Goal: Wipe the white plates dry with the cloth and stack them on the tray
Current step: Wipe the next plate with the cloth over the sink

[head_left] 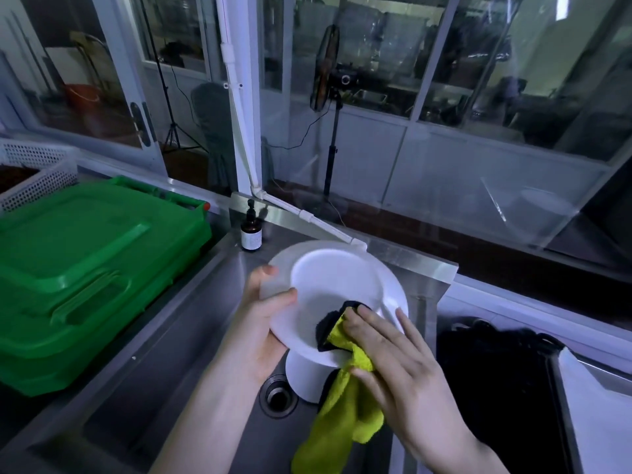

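Mid-task: you're wiping one plate [328,285], and no stack or tray can be picked out for certain. Your left hand [260,333] grips the plate's left rim, thumb on the face, fingers curled behind, and holds it tilted over the sink [191,336]. Your right hand [393,350] presses the cloth [345,415] into the plate's near-right side, fingers nearly flat and thumb pinching it; the rest hangs down. Still to do, I judge: finish wiping, then stack. In the sink, a second white piece [301,374] sits just below the plate, beside the drain [277,396]; I can't tell what it is. The green crate [85,268] at left is lidded, so its contents are hidden.
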Tool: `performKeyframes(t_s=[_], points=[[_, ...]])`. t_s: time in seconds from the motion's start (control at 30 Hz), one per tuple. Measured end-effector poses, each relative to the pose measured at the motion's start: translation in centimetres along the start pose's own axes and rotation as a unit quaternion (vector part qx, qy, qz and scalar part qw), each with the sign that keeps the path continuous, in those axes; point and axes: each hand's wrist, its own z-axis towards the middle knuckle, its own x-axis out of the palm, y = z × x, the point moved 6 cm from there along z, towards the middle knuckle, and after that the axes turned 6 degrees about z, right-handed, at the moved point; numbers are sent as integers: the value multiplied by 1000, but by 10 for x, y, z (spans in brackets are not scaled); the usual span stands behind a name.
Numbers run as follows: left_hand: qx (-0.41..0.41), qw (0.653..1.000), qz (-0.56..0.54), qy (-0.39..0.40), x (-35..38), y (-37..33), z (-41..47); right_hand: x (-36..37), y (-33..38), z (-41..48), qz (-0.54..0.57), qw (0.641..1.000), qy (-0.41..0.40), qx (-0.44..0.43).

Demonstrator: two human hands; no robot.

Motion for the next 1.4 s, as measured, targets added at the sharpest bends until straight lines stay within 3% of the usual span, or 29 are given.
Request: performKeyframes(t_s=[0.13,0.23,0.37,0.47,0.6,0.7,0.8,0.97,1.2,1.4], points=[[93,995,28,8,10,-9,-1,3,2,12,-4,998,-36,59],[118,990,80,-8,20,-6,-6,21,10,35,-12,998,19,60],[127,989,72,-34,15,-3,-11,24,-17,73,46,980,96,169],[149,984,64,-68,5,-16,-9,12,-36,71,-52,972,86,214],[169,983,36,-54,1,-26,-11,9,-6,42,-86,978,32,186],[165,981,88,-44,7,-13,-14,29,17,37,-43,990,57,123],[161,981,97,-38,16,-8,-19,36,9,55,12,983,85,163],[149,983,105,-31,19,-11,-22,18,-29,74,11,971,57,230],[150,986,76,-14,16,-15,-21,20,23,39,24,997,48,48],[157,982,100,-43,26,-14,-27,10,-4,86,18,990,53,131]])
